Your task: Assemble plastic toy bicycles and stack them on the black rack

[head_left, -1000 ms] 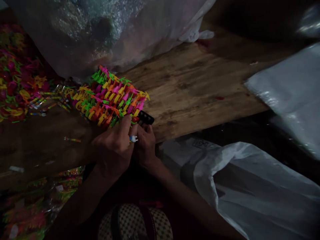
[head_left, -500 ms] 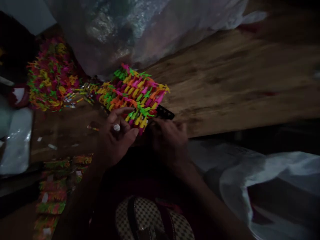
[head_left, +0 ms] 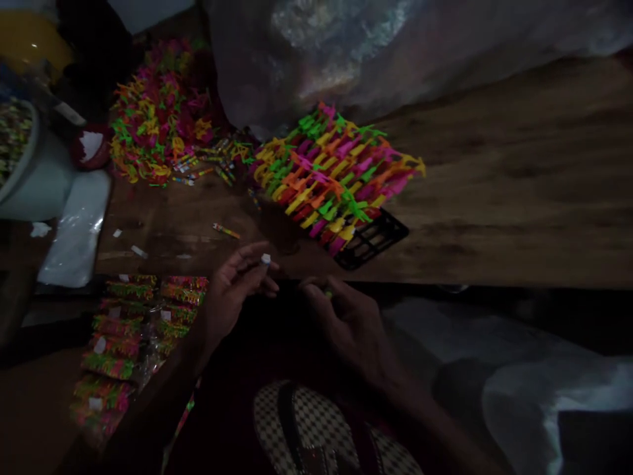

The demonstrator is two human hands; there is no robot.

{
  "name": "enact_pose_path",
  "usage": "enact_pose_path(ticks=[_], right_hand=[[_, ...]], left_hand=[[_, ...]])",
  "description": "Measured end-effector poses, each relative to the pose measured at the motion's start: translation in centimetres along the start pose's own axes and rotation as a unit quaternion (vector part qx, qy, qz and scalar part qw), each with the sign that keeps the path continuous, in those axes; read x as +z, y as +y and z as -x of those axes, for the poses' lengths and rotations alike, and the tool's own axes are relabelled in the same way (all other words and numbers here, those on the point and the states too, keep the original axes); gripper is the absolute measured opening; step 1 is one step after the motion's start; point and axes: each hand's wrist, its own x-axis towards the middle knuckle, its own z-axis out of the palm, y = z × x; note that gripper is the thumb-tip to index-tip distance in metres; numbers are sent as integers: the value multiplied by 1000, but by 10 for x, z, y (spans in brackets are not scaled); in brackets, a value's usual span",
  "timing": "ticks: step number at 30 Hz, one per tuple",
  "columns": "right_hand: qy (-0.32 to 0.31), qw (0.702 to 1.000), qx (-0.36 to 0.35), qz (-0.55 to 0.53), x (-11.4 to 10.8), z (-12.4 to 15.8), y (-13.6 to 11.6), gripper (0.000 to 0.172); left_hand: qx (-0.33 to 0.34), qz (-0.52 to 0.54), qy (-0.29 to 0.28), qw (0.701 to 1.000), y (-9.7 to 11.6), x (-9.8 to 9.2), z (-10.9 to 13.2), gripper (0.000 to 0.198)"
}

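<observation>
My left hand is over the table's front edge, fingers bent together around a small white piece near the thumb tip; its kind is unclear. To its right, my right hand is closed, with a bit of a small yellow-green thing showing between thumb and fingers. Beyond both hands, rows of bright plastic figures in pink, green, yellow and orange stand packed in a black rack, whose near right end is bare. Neither hand touches the rack.
Loose figures are heaped at the back left, beside scattered printed sticks. Further left are a red bowl with white slips, clear plastic sleeves and a pale bucket. Filled packs lie lower left. A large plastic bag covers the back.
Both hands have come away from the rack towards my body, and its bare end now shows. The view has shifted left. The white piece is now by my left thumb tip.
</observation>
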Motion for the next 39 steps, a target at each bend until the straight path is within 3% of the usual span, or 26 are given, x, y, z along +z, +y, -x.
enact_pose_path(ticks=[3, 6, 11, 15, 21, 26, 29, 32, 34, 36, 39], right_hand=[[-14, 1000, -15, -20, 6, -9, 2, 42], [-15, 999, -21, -23, 9, -15, -2, 46], [-2, 997, 20, -76, 20, -19, -5, 20], [-17, 996, -41, -77, 39, -32, -3, 15], [-82, 988, -130, -33, 64, -41, 2, 21], [-113, 978, -172, 9, 74, -50, 6, 18], [-95, 964, -207, 137, 79, -67, 3, 6], [23, 915, -246, 320, 88, -87, 6, 12], [82, 889, -261, 367, 96, -99, 12, 12], [90, 883, -257, 383, 103, -107, 19, 18], [15, 878, -191, 439, 108, -112, 21, 21]], left_hand=[[-8, 58, 57, 997, -8, -10, 3, 41], [3, 94, 81, 992, -11, -17, 5, 40], [-35, 133, 108, 985, -16, -18, 14, 38], [-26, 167, 131, 977, -20, -15, 15, 37], [71, 37, 195, 977, -16, -25, 7, 24], [67, -24, 161, 984, -5, -43, 0, 25], [87, -86, 139, 983, 2, -57, -4, 25], [124, -199, 181, 955, 3, -72, -7, 26], [155, -258, 229, 926, 0, -82, -11, 23], [178, -306, 254, 900, -2, -93, -17, 22], [228, -410, 298, 832, 6, -117, -32, 22]])
